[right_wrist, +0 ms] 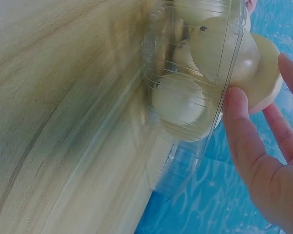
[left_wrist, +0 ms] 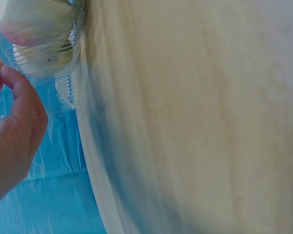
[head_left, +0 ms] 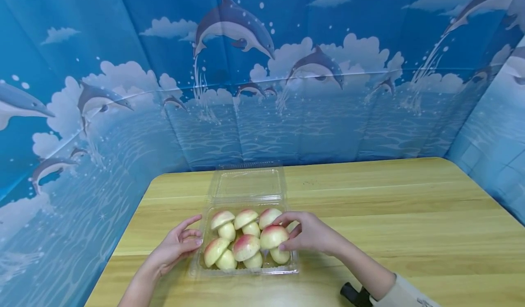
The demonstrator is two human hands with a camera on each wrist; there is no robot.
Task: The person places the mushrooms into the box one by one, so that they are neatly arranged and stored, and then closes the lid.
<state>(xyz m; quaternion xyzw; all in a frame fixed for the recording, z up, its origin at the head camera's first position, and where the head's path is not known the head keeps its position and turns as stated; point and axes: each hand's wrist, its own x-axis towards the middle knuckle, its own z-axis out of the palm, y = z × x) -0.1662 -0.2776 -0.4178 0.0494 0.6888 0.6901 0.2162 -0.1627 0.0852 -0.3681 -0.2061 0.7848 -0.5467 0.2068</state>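
Observation:
A clear plastic clamshell box (head_left: 197,270) holds several mushroom-shaped pieces, pale yellow with a pink-red blush on their rounded caps. My right hand (head_left: 305,234) grips the cap of the front-right mushroom-shaped piece (head_left: 274,237), thumb low and fingers over the top. In the right wrist view its cap (right_wrist: 267,73) shows between the fingers above the box rim. Its rounded stem stays down inside the box. At the box's left wall is my left hand (head_left: 174,248), fingers loosely spread and fingertips right at the rim. Another mushroom-shaped piece (head_left: 221,220) sits at the back left.
The box's lid (head_left: 250,184) lies folded back on the wooden table (head_left: 389,216). Near my right sleeve is a black object (head_left: 350,293). A blue curtain (head_left: 262,129) printed with dolphins hangs behind the table and along its sides.

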